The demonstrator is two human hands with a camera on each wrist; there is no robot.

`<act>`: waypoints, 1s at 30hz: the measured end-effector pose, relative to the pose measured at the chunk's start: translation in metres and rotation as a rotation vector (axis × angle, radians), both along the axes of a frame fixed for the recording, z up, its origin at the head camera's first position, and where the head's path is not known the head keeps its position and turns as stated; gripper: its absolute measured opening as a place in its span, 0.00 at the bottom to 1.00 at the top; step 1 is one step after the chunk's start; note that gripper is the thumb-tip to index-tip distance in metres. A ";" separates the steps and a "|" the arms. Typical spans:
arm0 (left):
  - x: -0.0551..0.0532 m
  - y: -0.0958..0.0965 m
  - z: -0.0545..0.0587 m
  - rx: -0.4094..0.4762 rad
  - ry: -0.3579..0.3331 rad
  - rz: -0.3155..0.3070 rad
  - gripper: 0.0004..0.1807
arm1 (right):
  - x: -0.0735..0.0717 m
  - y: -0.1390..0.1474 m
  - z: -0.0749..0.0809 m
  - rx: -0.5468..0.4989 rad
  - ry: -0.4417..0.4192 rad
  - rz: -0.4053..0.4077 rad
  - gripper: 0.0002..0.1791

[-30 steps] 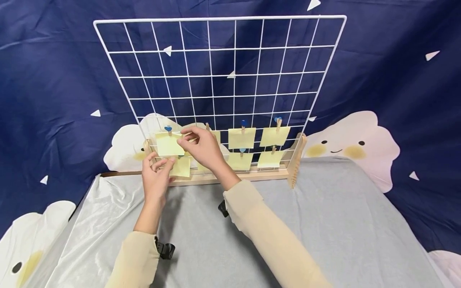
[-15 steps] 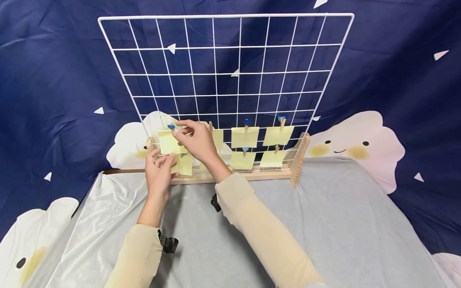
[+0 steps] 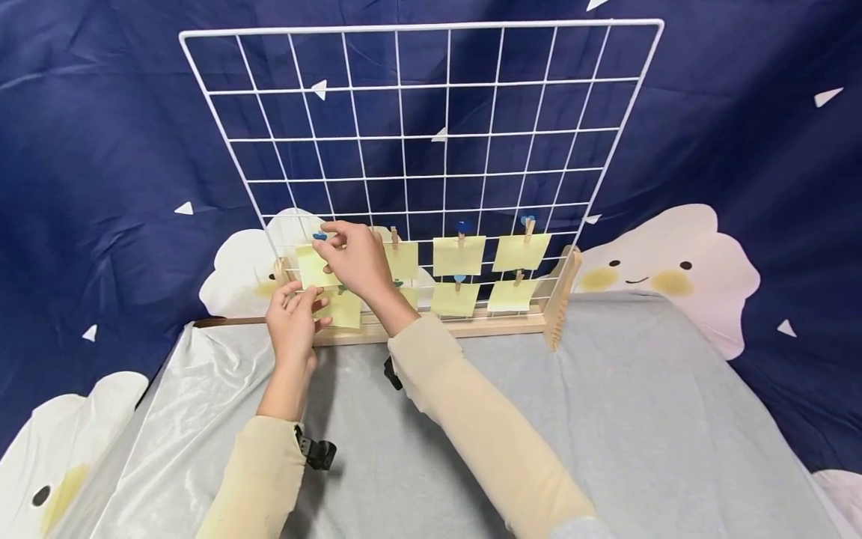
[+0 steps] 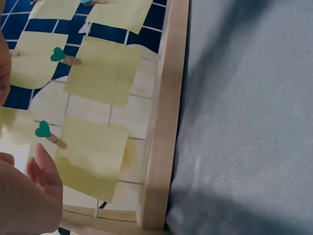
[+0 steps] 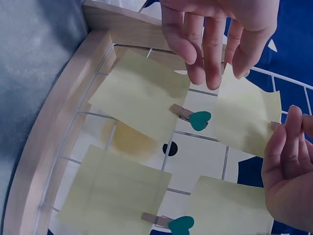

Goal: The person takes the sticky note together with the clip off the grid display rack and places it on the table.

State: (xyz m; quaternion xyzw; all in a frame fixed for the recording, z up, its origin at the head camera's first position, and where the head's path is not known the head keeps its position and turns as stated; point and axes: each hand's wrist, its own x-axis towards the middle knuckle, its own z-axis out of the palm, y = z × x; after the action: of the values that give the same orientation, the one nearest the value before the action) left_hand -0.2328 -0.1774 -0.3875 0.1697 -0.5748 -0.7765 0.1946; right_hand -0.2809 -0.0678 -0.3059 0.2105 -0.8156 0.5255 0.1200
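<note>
My right hand (image 3: 357,258) is at the top edge of the upper-left yellow sticky note (image 3: 313,263), its thumb and index finger pinching a small wooden clothespin with a blue heart (image 3: 319,236). Only the end of that clothespin (image 5: 275,126) shows by the fingertips in the right wrist view. Lower down, my left hand (image 3: 292,322) holds the note's lower-left corner between thumb and finger. Below it hangs another sticky note (image 3: 342,308), clipped by a clothespin with a green heart (image 5: 199,120). In the left wrist view, my left hand (image 4: 32,196) partly hides the pinched note.
The notes hang on a white wire grid (image 3: 420,135) in a wooden stand (image 3: 559,299). Several more clipped sticky notes (image 3: 458,256) fill two rows to the right. Grey cloth (image 3: 606,419) covers the table; a dark blue cloud-print curtain (image 3: 741,150) hangs behind.
My right hand has moved left and slightly up, from the upper-left note's right corner to the blue-heart clothespin. The left hand stays at the note's lower corner.
</note>
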 end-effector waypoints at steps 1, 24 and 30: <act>0.000 0.000 0.000 0.002 0.006 0.002 0.10 | 0.000 -0.001 0.001 0.011 0.002 -0.013 0.17; 0.002 -0.003 0.004 -0.028 0.037 0.035 0.05 | -0.003 0.000 -0.003 0.036 0.111 -0.179 0.05; 0.006 -0.006 0.004 -0.019 0.069 0.039 0.05 | -0.002 0.005 -0.001 -0.079 0.176 -0.135 0.05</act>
State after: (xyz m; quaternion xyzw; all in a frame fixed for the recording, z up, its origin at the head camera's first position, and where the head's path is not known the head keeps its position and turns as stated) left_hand -0.2272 -0.1833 -0.3834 0.1524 -0.5715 -0.7725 0.2310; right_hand -0.2834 -0.0627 -0.3067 0.1957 -0.7930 0.5272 0.2344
